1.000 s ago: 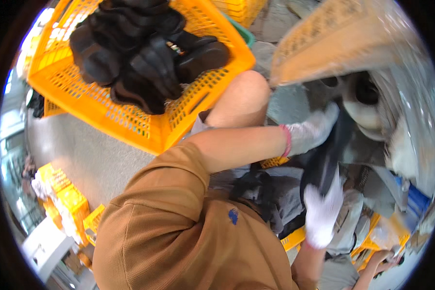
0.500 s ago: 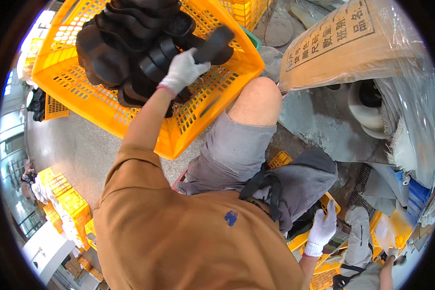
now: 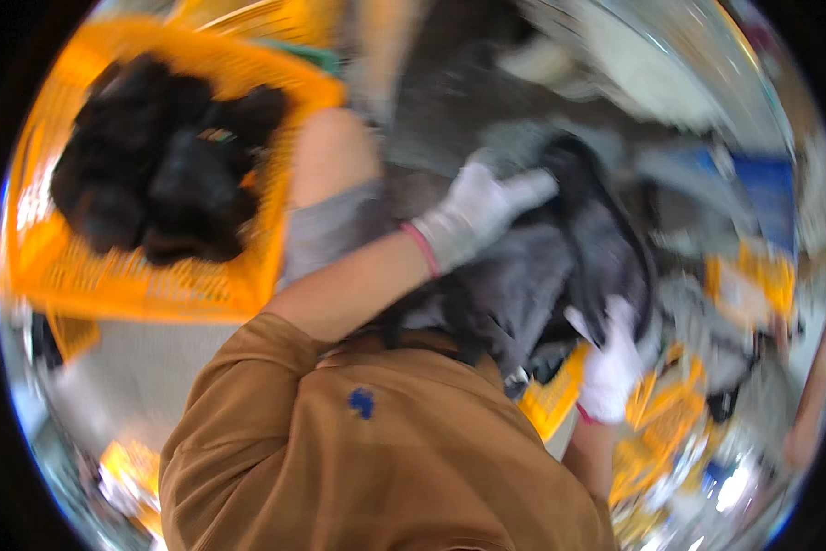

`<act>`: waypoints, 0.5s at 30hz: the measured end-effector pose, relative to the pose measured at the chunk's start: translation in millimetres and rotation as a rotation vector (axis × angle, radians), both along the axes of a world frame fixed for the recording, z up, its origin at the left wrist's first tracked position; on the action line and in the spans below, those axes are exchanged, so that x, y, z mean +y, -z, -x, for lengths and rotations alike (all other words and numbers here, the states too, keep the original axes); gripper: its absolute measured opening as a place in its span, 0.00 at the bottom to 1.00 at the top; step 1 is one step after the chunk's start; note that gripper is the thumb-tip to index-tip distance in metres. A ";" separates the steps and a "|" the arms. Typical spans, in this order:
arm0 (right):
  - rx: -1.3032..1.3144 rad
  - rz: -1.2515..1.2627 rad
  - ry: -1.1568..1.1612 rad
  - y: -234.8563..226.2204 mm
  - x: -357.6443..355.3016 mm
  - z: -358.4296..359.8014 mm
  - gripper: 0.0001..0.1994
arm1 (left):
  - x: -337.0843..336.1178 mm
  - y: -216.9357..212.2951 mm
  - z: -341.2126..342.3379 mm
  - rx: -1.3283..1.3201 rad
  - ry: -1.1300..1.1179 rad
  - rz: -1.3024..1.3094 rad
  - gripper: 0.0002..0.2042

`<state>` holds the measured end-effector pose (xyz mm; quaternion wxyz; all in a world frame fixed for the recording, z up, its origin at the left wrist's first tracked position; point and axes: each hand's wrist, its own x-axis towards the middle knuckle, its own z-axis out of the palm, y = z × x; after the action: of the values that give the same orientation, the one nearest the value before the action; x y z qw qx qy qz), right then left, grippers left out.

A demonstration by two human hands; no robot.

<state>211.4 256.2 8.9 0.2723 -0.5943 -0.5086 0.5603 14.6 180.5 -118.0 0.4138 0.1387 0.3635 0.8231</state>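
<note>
Pinching the near end of a black shoe sole point(image 3: 606, 216), the right hand point(image 3: 611, 363), in a white glove, has its thumb and fingers nearly closed around the edge. The left hand point(image 3: 482, 209), gloved in white too with a pink cuff at the wrist, reaches across with fingers stretched to the sole's far end; the blur keeps me from telling how firmly they have it. Between them, the sole stands tilted above the worker's lap, over grey shorts point(image 3: 335, 225). A brown shirt point(image 3: 413, 468) bears a blue mark on the chest. Beside the bare left knee point(image 3: 335, 151) sits a yellow plastic crate point(image 3: 165, 298) with a heap of black soles point(image 3: 147, 165) inside. Off to the right I see a blue object point(image 3: 764, 197), and at the far edge another person's forearm point(image 3: 810, 404).
</note>
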 end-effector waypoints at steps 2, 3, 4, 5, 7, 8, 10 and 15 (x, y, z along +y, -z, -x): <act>0.092 0.026 -0.246 -1.0 -6.0 -4.2 0.29 | 40.1 -2.4 -5.6 -0.528 0.172 0.178 0.16; 0.283 0.135 -0.223 2.9 -10.2 -2.0 0.34 | 62.3 -6.7 -7.2 -0.530 0.100 0.198 0.16; 0.412 0.151 -0.277 7.2 -10.1 2.0 0.40 | 83.5 -10.1 -7.3 -0.536 0.083 0.155 0.16; 0.452 -0.115 -0.337 15.0 -7.1 11.5 0.41 | 105.3 -10.9 -5.0 -0.508 0.059 0.095 0.16; 0.502 -0.169 -0.298 30.5 15.9 37.8 0.37 | 136.0 -1.8 13.8 -0.602 0.108 -0.056 0.18; 0.603 -0.184 -0.369 36.5 33.0 53.7 0.36 | 138.8 8.2 33.1 -0.597 0.081 -0.057 0.21; 0.646 -0.177 -0.435 55.3 82.9 97.2 0.30 | 132.2 33.0 75.2 -0.508 0.169 -0.063 0.21; -0.142 -0.560 -0.642 78.2 152.7 166.5 0.17 | 42.6 51.1 124.9 0.620 0.011 0.380 0.16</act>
<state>44.9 409.0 -69.3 0.1991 -0.3461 -0.8178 0.4145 -110.3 223.1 -169.2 0.3067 0.3044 0.6176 0.6572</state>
